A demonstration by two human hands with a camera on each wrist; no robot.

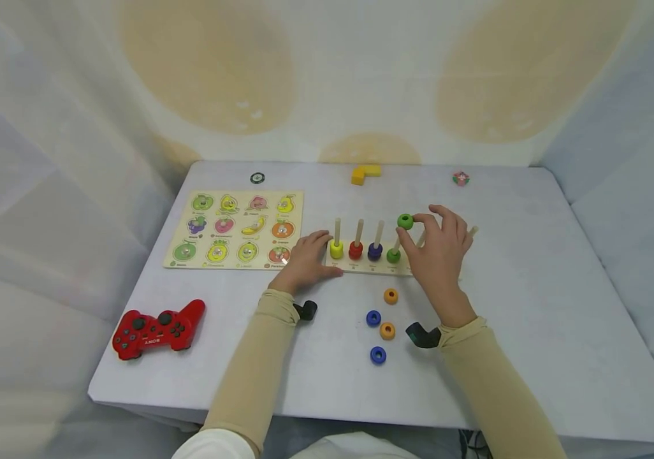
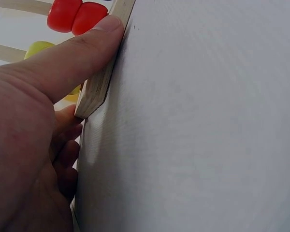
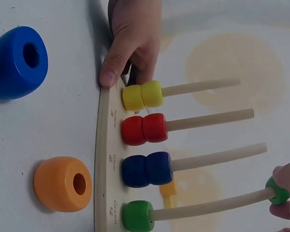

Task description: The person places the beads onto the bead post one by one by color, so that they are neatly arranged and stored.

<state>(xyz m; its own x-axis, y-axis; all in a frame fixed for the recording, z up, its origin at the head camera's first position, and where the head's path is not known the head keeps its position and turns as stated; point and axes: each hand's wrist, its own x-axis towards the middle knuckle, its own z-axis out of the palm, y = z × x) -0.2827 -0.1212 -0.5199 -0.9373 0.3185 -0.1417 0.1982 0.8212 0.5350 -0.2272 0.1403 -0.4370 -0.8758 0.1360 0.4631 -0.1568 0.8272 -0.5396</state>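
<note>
A wooden peg board [image 1: 381, 268] carries upright pegs with coloured beads. My left hand [image 1: 304, 260] grips its left end, thumb along the front edge and fingers behind. My right hand [image 1: 440, 261] pinches a green bead [image 3: 280, 192] between thumb and fingertips, right at the top of the green peg [image 3: 212, 207]. Low on that peg sits another green bead [image 3: 137, 216]. Two yellow beads [image 3: 142, 95], two red beads [image 3: 144, 129] and two dark blue beads [image 3: 147, 169] are stacked on the pegs to its left. My right hand hides part of the board's right side in the head view.
Two orange beads [image 1: 391, 296] and two blue beads [image 1: 373, 318] lie loose before the board. Left of it are a fruit puzzle board [image 1: 233, 229] and a red game controller [image 1: 157, 328]. Yellow blocks [image 1: 365, 172] and two small round pieces [image 1: 461, 178] lie along the back.
</note>
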